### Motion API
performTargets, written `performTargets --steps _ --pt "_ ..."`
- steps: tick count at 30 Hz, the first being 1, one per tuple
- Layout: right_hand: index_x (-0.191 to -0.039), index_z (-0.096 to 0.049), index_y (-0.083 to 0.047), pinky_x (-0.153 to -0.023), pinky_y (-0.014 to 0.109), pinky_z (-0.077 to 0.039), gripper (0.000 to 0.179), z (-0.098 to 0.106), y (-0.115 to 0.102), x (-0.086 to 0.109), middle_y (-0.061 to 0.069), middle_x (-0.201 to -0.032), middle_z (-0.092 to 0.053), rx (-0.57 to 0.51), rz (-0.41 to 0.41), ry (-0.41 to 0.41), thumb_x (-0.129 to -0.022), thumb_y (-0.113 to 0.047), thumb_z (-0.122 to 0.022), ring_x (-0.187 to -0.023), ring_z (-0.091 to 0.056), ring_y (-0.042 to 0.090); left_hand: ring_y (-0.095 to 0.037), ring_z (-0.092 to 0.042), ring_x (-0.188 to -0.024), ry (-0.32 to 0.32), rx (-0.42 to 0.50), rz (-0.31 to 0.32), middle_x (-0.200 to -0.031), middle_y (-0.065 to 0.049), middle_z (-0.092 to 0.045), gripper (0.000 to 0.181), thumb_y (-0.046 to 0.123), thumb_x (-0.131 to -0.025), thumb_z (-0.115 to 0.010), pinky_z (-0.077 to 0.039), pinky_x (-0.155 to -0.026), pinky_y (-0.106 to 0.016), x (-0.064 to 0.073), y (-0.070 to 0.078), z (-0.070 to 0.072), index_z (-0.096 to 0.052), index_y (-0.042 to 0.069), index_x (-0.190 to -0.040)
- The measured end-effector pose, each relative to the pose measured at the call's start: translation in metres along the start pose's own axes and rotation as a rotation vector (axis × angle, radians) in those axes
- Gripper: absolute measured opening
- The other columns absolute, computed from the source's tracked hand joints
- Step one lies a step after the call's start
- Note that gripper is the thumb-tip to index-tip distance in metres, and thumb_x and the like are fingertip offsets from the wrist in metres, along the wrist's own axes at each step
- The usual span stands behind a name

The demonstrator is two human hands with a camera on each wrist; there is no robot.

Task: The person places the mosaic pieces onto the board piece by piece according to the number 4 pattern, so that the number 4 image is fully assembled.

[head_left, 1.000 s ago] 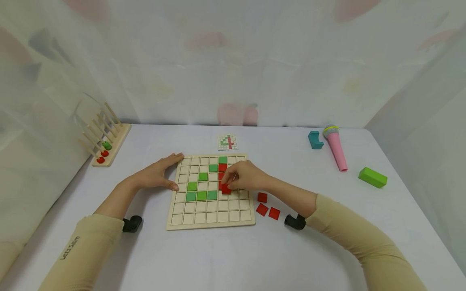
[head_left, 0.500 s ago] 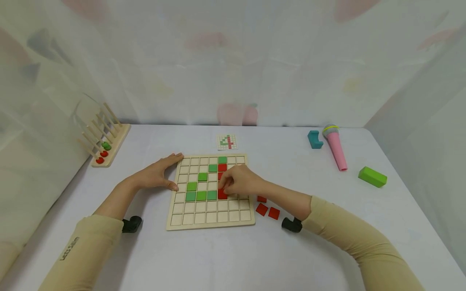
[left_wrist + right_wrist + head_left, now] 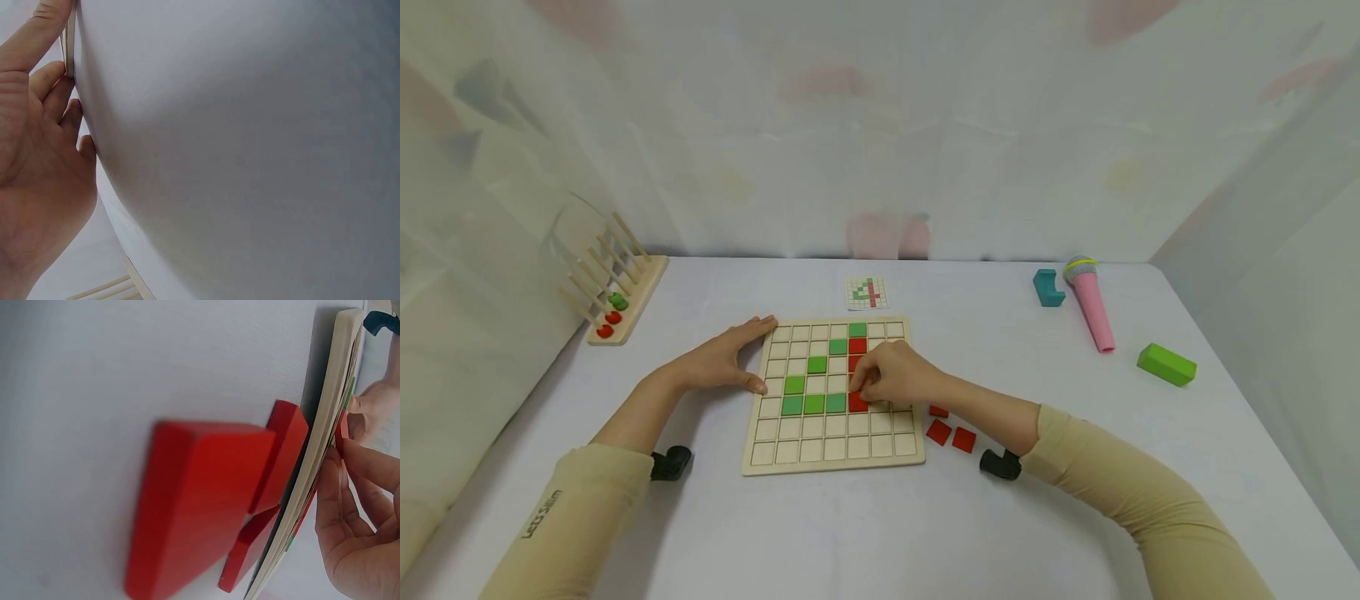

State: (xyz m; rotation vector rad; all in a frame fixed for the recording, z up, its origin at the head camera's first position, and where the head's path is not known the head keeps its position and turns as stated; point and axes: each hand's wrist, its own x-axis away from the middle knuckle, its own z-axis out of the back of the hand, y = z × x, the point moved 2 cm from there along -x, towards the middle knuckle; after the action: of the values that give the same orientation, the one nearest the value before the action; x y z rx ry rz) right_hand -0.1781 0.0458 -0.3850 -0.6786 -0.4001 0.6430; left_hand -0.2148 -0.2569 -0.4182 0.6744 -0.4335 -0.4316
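A pale wooden grid board [image 3: 812, 451] lies on the table with green tiles [image 3: 814, 404] in a stepped outline. Red tiles [image 3: 857, 345] run down one column, partly behind my fingers. My right hand [image 3: 901, 373] pinches a square red tile [image 3: 858, 403] at the lower part of that column. In the right wrist view this tile [image 3: 340, 432] stands tilted between thumb and finger, close over the board. My left hand [image 3: 721, 358] rests at the board's left edge, fingers spread, thumb and fingertips against the rim. Loose red tiles [image 3: 964, 439] lie right of the board.
Behind the board lies a small pattern card [image 3: 867, 293]. A wooden peg stand [image 3: 647, 292] with small red and green pieces is at the left. To the right are a teal block [image 3: 1048, 288], a pink toy microphone [image 3: 1094, 312] and a green block [image 3: 1167, 365].
My right hand has moved slightly down and left, bringing the red tile lower over the column. It has barely moved in the last half second. My left hand has stayed put.
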Motion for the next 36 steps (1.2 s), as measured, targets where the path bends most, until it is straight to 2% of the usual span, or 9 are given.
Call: performTargets --steps 9,15,23,36 --pt "-0.088 -0.079 -0.013 -0.069 0.015 -0.052 0.011 0.002 -0.002 -0.001 -0.003 -0.083 -0.076 0.033 0.008 -0.010 -0.083 -0.004 -0.073 -0.073 -0.062 0.002 -0.044 0.001 -0.155 -0.004 0.000 0.011 -0.166 -0.022 -0.011 0.119 0.035 -0.068 -0.088 0.002 -0.124 -0.065 0.001 0.001 0.000 -0.017 0.003 -0.158" --pt "-0.091 -0.078 -0.013 -0.074 0.017 -0.055 0.009 0.011 0.004 0.001 -0.003 -0.087 -0.076 0.012 0.025 -0.017 -0.086 -0.007 -0.074 -0.079 -0.064 0.004 -0.044 0.001 -0.155 -0.003 0.003 0.011 -0.166 -0.021 -0.011 0.119 0.035 -0.068 -0.088 0.003 -0.123 -0.065 0.001 0.003 0.001 -0.017 0.003 -0.158" --pt "-0.092 -0.075 -0.015 -0.072 0.020 -0.054 0.007 0.031 0.027 0.015 -0.004 -0.082 -0.072 -0.026 0.003 -0.016 -0.085 -0.011 -0.074 -0.077 -0.063 0.007 -0.045 0.001 -0.155 -0.007 0.003 0.014 -0.167 -0.021 -0.011 0.119 0.035 -0.068 -0.088 0.002 -0.123 -0.066 0.002 0.002 0.000 -0.017 0.004 -0.158" --pt "-0.095 -0.074 -0.015 -0.074 0.022 -0.056 0.010 0.046 0.063 0.037 -0.003 -0.085 -0.072 -0.041 0.005 -0.126 -0.085 -0.013 -0.077 -0.077 -0.063 0.009 -0.045 0.001 -0.155 -0.009 0.009 0.021 -0.167 -0.020 -0.010 0.119 0.035 -0.068 -0.088 0.002 -0.123 -0.067 0.002 0.001 0.001 -0.017 0.005 -0.158"
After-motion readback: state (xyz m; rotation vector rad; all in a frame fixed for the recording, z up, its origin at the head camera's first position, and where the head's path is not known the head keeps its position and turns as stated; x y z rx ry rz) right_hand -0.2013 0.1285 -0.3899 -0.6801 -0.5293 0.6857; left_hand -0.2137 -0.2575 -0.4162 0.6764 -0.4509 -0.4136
